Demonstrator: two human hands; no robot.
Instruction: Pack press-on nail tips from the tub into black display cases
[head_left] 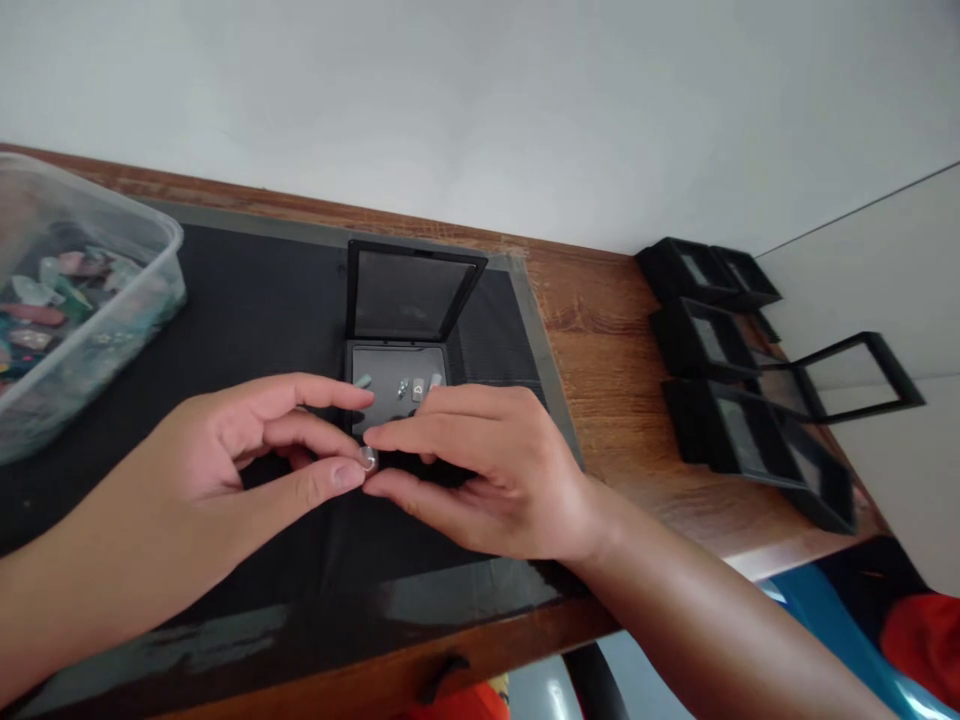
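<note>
My left hand [277,450] pinches a small shiny silvery piece [368,459] between thumb and a finger, with its index finger stretched over the edge of an open black case. From the other side, my right hand [472,460] has its thumb and index fingertips at the same piece. Just beyond the hands stands the black case [351,300], its clear-windowed lid raised. Several small decorated pieces [418,389] lie on its grey inner surface. The right hand hides the case's near right part.
A clear plastic tub [161,262] of many small coloured pieces is at the left on the black mat [247,290]. Several black cases [705,340], one with its lid up, stand at the right on the wooden table [592,370]. A wall rises behind.
</note>
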